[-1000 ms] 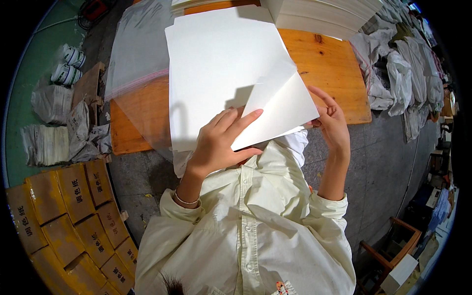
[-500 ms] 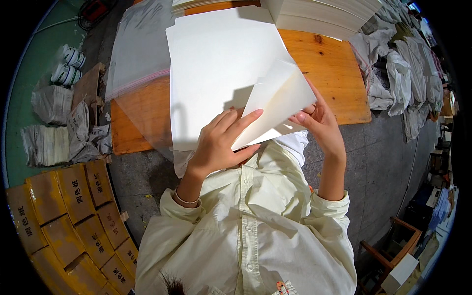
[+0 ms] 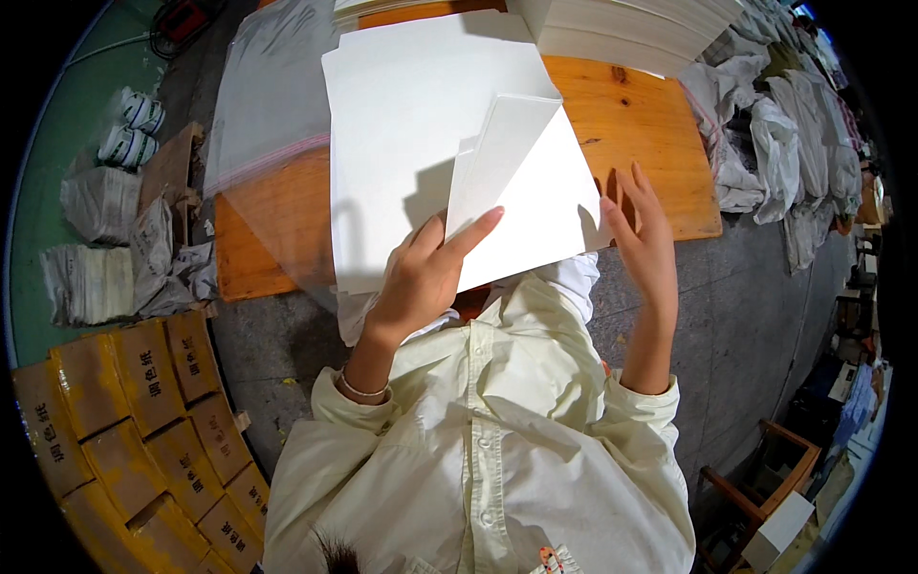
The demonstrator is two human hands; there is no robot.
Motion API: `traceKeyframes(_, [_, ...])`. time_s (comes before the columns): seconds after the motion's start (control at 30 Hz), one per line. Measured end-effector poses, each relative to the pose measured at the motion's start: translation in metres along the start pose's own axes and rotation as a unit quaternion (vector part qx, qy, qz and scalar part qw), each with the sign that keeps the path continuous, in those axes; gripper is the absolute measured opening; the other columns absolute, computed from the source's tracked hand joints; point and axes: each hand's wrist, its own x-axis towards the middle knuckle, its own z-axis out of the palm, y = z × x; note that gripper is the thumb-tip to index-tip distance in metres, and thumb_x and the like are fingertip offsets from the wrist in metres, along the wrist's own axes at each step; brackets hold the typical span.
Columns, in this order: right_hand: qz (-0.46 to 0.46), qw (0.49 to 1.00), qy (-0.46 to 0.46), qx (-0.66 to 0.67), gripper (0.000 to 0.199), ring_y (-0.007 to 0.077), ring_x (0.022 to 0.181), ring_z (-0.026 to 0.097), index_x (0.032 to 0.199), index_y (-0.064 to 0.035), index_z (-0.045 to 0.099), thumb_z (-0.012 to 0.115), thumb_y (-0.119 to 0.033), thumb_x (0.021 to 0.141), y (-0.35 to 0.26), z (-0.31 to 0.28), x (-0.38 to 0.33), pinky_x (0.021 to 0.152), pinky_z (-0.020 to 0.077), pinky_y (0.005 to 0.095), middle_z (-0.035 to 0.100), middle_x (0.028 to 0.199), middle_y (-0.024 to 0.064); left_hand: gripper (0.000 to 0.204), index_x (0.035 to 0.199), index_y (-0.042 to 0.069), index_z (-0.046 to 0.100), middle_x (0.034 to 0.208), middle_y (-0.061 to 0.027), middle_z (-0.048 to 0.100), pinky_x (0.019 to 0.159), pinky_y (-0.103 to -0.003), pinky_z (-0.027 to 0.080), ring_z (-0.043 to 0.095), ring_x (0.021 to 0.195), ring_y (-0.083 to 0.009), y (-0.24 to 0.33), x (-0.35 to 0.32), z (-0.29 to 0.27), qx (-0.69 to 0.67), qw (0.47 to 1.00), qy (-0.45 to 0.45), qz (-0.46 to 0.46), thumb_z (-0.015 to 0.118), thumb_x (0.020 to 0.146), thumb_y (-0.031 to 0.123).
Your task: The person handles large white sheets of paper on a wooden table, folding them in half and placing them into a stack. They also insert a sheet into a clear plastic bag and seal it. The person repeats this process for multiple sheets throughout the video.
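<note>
Fingers (image 3: 478,222) of left hand (image 3: 421,277) pin folded sheet (image 3: 521,191); right hand (image 3: 645,239) at its edge.

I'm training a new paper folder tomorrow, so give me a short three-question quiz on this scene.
1. True or false: the left hand presses on the folded white sheet.
2. Which is touching the wooden table? A) the right hand B) the clear plastic bag C) the yellow boxes
3. Fill in: the tall stack of white paper sits at the table's ___ edge.

Key: 1 true; 2 B; 3 far
</note>
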Motion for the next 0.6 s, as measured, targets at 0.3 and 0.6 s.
traceKeyframes(0.3, [0.046,0.989,-0.06,0.129,0.044,0.0238,0.112,0.053,0.123,0.0049,0.051,0.062,-0.019,0.087,-0.013,0.0,-0.018,0.089,0.0421,0.0277,0.052,0.124,0.0216,0.058,0.119,0.023,0.061,0.093,-0.0078,0.057,0.078,-0.035,0.05,0.057,0.088,-0.0253,0.011,0.011,-0.001,0.051,0.996,-0.023,0.07,0.076,0.063,0.021])
traceKeyframes(0.6, [0.171,0.887,-0.173,0.393,0.066,0.0141,0.089,0.061,0.139,-0.0004,0.031,0.065,-0.001,0.082,0.001,-0.012,0.002,0.08,0.0481,0.0271,0.065,0.1,0.0132,0.064,0.121,0.021,0.059,0.097,-0.0073,0.058,0.073,-0.033,0.049,0.056,0.086,-0.0238,0.008,0.011,0.0,0.03,0.998,-0.017,0.059,0.079,0.059,0.023])
